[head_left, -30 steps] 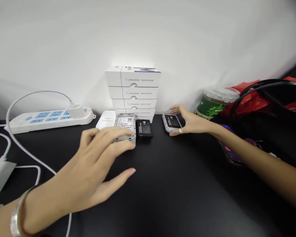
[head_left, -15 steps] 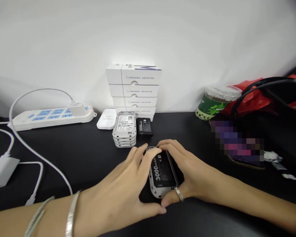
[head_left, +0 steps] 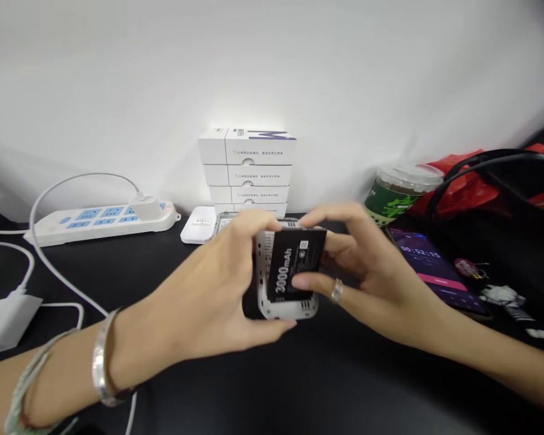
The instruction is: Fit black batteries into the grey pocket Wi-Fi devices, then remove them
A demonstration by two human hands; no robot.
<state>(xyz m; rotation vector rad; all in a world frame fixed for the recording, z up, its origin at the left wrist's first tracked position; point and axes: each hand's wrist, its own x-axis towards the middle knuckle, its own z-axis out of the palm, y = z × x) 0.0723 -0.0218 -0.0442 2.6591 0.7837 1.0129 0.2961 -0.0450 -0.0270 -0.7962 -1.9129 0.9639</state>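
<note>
Left hand [head_left: 204, 290] is holding the pale casing [head_left: 290, 309] — narrow grip, thumb at its near end, fingers at the far end. Casing is probably feeling light and rigid; its thin rim is looking best to hold by the edges. It's showing rounded corners, small slots and a printed label inside.

Right hand [head_left: 372, 272] is pinching the black battery [head_left: 297, 260] — thumb on the face, fingers behind. Battery is sitting tilted over the casing's open bay, not lying flush, above the desk [head_left: 344, 380]. Likely light, stiff, a bit slippery; side edges are offering the safest hold, no bending. It's flat, rectangular, showing white "3000mAh" and a small square code.

Farther back, white boxes [head_left: 258, 175] are standing stacked by the wall [head_left: 344, 78].
</note>
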